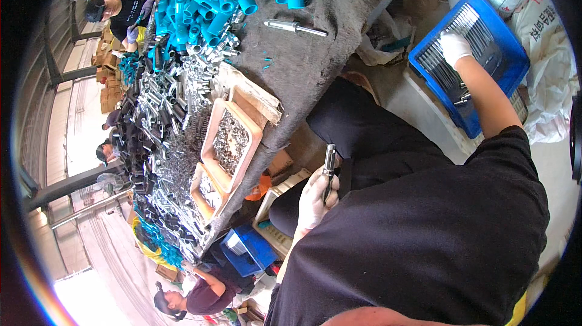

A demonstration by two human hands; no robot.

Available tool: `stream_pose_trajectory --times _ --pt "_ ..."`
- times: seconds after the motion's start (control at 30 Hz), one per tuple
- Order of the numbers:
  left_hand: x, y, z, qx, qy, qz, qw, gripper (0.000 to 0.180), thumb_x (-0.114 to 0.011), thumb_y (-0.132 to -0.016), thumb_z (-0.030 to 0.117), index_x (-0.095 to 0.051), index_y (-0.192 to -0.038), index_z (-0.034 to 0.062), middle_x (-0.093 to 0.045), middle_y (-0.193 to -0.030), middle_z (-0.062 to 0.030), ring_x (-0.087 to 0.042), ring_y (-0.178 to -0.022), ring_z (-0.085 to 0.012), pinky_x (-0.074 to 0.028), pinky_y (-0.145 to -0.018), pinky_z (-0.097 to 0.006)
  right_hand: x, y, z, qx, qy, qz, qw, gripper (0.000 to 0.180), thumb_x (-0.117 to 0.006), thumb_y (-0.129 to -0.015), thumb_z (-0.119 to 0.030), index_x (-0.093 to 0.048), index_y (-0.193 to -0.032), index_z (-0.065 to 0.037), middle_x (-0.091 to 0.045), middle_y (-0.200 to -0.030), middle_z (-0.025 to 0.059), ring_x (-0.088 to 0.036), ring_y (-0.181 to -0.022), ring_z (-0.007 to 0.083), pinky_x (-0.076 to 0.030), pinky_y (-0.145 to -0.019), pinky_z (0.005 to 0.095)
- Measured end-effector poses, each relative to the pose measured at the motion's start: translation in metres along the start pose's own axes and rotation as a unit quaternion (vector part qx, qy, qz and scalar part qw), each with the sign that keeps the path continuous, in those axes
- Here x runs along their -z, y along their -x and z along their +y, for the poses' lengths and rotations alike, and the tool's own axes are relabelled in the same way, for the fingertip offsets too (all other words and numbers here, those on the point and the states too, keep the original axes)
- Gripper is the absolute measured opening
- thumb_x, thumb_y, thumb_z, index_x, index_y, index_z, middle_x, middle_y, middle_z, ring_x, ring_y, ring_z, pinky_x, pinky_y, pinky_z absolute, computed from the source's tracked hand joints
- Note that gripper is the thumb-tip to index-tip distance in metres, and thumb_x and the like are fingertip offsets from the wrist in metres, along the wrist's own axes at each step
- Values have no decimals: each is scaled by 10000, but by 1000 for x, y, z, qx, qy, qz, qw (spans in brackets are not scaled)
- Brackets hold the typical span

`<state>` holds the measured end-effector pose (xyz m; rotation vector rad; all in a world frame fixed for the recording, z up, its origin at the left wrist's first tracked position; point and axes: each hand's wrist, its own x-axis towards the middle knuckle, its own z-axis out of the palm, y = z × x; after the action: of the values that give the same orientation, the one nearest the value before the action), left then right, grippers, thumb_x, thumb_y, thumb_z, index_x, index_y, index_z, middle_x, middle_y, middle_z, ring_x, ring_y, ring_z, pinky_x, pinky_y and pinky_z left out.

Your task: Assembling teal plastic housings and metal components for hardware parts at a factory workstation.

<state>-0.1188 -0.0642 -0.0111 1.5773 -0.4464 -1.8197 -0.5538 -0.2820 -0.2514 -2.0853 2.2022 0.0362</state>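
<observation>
1. A blue crate (494, 20) of metal rods sits at two o'clock, beside a white sack (548, 41) with red print.
2. My right hand (454, 47) rests in it; I cannot tell its grip.
3. My left hand (315, 199) grips a metal tube (329, 162), long axis upright, pointing twelve o'clock, beside the counter (327, 53).

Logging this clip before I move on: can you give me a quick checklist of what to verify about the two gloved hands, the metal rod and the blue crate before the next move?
1. Left hand grips the metal rod: ok, fingers wrapped around its lower part, rod upright.
2. Right hand has reached the blue crate: ok, it rests on the metal rods stacked inside.
3. Right hand has picked a piece: cannot tell, the palm hides what is under it.
4. Both hands gloved: ok, white gloves on each.
5. Rod end free of the grey bench: ok, it stands apart from it.
</observation>
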Motion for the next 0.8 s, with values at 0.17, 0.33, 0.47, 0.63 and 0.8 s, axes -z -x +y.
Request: stream_pose_trajectory --times 0.17,0.33,0.47,0.63,0.8 --pt "11 -3 -8 -24 0 -62 998 396 -448 -986 236 -442 -1343 65 -476 -741 21 -356 -500 -32 -296 -463 -173 61 0 14 -16 -78 -124 989 184 -581 -855 -179 -604 -914 -7 -655 -864 178 -657 -831 294 -537 -720 398" --pt "16 10 -12 -50 100 -75 991 305 -489 -963 167 -487 -1245 53 -452 -663 -4 -335 -457 -50 -267 -428 -190 159 27 -22 -6 -584 -319 746 172 -622 -846 -103 -563 -974 -6 -618 -861 88 -645 -800 196 -557 -660 324" --pt "29 14 -19 -91 102 -101 986 299 -452 -997 284 -490 -1194 63 -428 -643 6 -343 -469 -55 -278 -431 -205 228 63 -134 134 -630 -362 674 214 -590 -850 -38 -542 -1054 4 -614 -924 89 -656 -819 210 -561 -703 317" --pt "45 23 -17 -131 128 -135 974 203 -496 -983 266 -491 -949 66 -457 -620 1 -380 -495 -54 -298 -461 -197 234 111 -252 182 -709 -429 529 216 -605 -857 -28 -547 -1064 -4 -621 -954 103 -665 -829 218 -571 -714 324" --pt "61 43 -23 -224 116 -83 964 203 -570 -942 252 -519 -894 61 -463 -610 8 -401 -520 -69 -316 -489 -221 223 150 -335 195 -718 -498 445 222 -600 -865 -16 -550 -1081 -17 -620 -974 94 -664 -867 225 -565 -738 325"
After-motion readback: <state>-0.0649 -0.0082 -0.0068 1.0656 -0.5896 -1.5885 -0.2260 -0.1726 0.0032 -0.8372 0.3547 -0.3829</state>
